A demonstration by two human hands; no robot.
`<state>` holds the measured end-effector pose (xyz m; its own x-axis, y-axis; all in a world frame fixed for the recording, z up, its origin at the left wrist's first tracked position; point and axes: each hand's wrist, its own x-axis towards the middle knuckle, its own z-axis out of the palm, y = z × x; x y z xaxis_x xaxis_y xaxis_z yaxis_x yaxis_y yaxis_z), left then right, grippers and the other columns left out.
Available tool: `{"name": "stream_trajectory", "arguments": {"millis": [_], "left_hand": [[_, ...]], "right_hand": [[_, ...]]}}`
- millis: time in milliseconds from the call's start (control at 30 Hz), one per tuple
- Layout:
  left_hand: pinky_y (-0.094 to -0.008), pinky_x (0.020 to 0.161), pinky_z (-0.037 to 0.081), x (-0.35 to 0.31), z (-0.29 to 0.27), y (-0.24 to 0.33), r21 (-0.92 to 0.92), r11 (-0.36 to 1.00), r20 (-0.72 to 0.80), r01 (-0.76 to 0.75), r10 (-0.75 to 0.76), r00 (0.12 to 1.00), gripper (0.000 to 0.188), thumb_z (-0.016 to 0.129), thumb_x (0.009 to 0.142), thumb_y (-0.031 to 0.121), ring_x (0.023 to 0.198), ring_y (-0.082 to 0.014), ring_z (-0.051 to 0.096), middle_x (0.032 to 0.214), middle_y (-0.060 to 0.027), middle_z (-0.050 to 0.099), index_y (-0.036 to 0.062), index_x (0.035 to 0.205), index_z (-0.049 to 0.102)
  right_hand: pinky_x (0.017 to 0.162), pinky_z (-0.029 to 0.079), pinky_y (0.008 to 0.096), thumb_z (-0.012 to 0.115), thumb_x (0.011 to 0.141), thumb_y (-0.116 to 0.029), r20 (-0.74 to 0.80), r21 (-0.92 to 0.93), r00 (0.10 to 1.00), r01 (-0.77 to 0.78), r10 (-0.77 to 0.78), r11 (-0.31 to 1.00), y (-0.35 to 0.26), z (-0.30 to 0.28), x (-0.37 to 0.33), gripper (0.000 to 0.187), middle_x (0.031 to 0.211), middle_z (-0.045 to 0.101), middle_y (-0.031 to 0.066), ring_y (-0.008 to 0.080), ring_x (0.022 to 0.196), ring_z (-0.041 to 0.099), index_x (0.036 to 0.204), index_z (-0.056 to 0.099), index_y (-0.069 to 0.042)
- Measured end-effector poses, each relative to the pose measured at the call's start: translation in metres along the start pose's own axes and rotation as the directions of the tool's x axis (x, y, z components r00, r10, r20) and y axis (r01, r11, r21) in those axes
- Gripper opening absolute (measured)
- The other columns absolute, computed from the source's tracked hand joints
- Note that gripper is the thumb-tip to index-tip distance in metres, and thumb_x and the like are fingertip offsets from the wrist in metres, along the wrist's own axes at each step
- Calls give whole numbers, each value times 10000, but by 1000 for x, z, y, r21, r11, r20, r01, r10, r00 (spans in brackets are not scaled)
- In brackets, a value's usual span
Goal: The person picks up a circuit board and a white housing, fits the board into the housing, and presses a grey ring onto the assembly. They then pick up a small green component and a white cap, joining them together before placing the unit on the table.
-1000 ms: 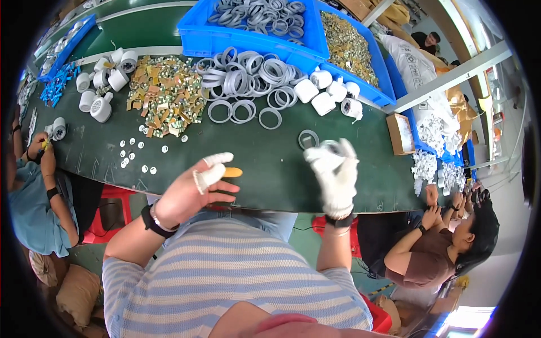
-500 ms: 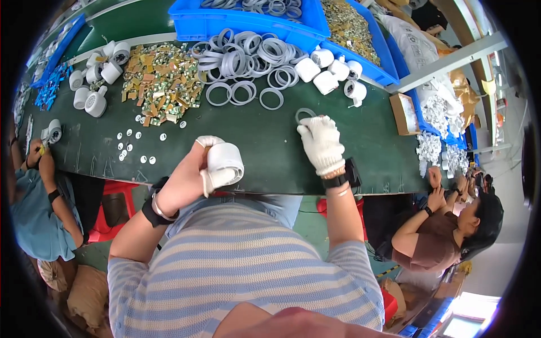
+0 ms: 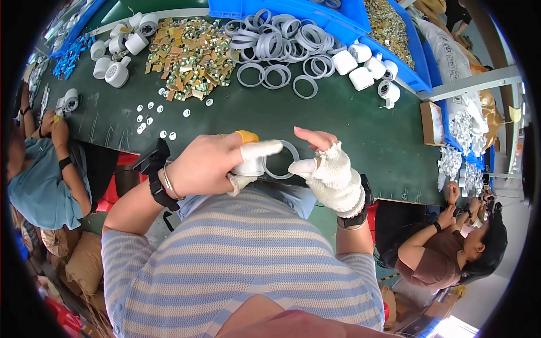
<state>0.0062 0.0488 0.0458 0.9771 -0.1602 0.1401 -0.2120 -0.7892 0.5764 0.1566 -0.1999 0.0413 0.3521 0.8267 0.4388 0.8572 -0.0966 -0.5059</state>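
Close to the table's front edge, my left hand (image 3: pixel 209 160) is wrapped round a white cylindrical housing (image 3: pixel 252 167), most of it hidden beneath the fingers. White finger covers and one yellow one sit on that hand. Just right of the housing, a grey ring (image 3: pixel 269 170) has its open face up toward me, its left side close against the housing and my left fingertip. My right hand (image 3: pixel 332 172), in a white glove with bare fingertips, has its covered thumb over the ring's right rim. Its index finger stretches away from the thumb; the other fingers are hidden.
Grey rings (image 3: pixel 282 42) lie heaped at the back, beside small circuit boards (image 3: pixel 191 56) and small white discs (image 3: pixel 163 134). White housings (image 3: pixel 360 78) stand right, others (image 3: pixel 117 72) left. Blue bins (image 3: pixel 287 17) line the far side. Co-workers sit left (image 3: pixel 45 169) and right (image 3: pixel 442 248).
My right hand has brought a grey ring from the table toward my left hand. The left hand has turned over the housing and moved right. The view has shifted.
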Motion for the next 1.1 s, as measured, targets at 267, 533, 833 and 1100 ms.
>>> {"name": "stream_trajectory", "arguments": {"millis": [267, 533, 833, 1100], "left_hand": [[-436, 691, 569, 3, 6, 1, 179, 982, -69, 69, -57, 996, 543, 830, 766, 161, 825, -355, 705, 1074, -112, 696, 163, 1288, 683], [-366, 751, 590, -4, -15, 33, -106, 993, -110, 47, -58, 992, 548, 870, 750, 74, 886, -336, 739, 1073, -131, 712, 121, 1260, 674], [-322, 770, 579, -6, -8, 23, -249, 967, -55, 53, -69, 996, 526, 874, 747, 30, 892, -261, 731, 1066, -110, 710, 79, 1228, 666], [-291, 770, 564, -10, -7, 18, -407, 911, 22, 70, -66, 998, 539, 856, 751, 14, 908, -183, 701, 1087, -77, 706, 65, 1243, 643]], "right_hand": [[813, 525, 410, 815, 791, -156, -48, -4, 989, 136, -136, 991, -6, 9, 16, 322, 1258, 712, 86, 288, 942, 653, 1111, 776, -159], [803, 514, 431, 770, 858, -191, -45, 216, 989, 147, -141, 965, -16, 10, 12, 178, 1049, 697, 66, 301, 908, 646, 1028, 728, -160], [825, 507, 443, 768, 859, -214, 8, 238, 998, 63, -66, 969, -19, 2, 14, 127, 1091, 696, 59, 301, 928, 633, 957, 724, -148], [795, 511, 424, 747, 874, -255, 50, 130, 996, 68, -75, 989, -15, 2, 15, 122, 1021, 706, 23, 280, 901, 637, 940, 718, -157]]}}
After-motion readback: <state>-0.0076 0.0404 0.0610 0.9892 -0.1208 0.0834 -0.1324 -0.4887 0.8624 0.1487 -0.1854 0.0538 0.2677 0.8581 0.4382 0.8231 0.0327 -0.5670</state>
